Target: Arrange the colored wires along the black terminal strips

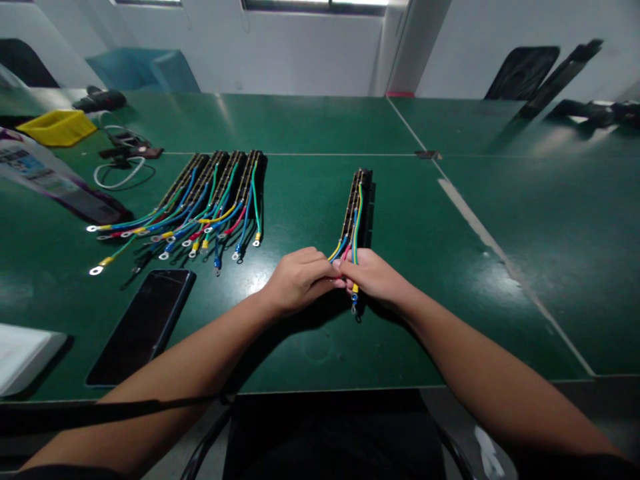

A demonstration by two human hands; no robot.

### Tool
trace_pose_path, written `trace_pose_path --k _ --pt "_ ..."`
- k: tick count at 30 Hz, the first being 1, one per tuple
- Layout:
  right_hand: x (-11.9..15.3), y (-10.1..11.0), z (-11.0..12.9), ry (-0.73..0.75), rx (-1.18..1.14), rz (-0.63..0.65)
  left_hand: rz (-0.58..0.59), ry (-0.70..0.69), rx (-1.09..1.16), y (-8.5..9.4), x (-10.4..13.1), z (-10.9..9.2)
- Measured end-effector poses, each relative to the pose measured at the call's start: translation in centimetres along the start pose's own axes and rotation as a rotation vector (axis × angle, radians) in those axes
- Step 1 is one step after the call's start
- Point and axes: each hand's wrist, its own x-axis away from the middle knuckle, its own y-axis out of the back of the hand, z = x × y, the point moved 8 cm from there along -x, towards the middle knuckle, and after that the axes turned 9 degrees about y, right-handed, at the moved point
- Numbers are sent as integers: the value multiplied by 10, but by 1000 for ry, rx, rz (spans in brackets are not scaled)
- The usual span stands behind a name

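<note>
A long, narrow black terminal strip (353,203) lies on the green table, its near end toward me. Yellow, blue, red and green wires (356,230) run from it into my fingers. My left hand (303,280) is closed in a pinch on wires at the strip's near end. Touching it, my right hand (377,279) is also closed, with its thumb across the wires. Beyond its fingers hang wire ends with yellow and blue sleeves and a ring terminal (355,308). My fingers hide exactly which wires each hand grips.
To the left lie several similar wired terminal strips (249,175) side by side, ring terminals toward me. A black phone (143,327), a white box (25,357), a plastic bag (55,177), a yellow bin (59,128) and a white cable (120,183) are also on the left.
</note>
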Motion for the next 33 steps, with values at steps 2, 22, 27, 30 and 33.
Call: trace_pose_path --k 2,22,27,30,33 --pt "1 0 -3 -37 -74 -5 -21 -23 30 3 1 -2" --pt "1 0 4 16 104 -8 -5 63 29 2 -3 2" --pt "0 -2 7 73 68 13 -77 34 68 6 0 1" --pt "1 -1 9 73 108 -2 -56 42 89 6 -1 0" --pt "1 0 9 62 162 -17 -1 72 98 3 -4 0"
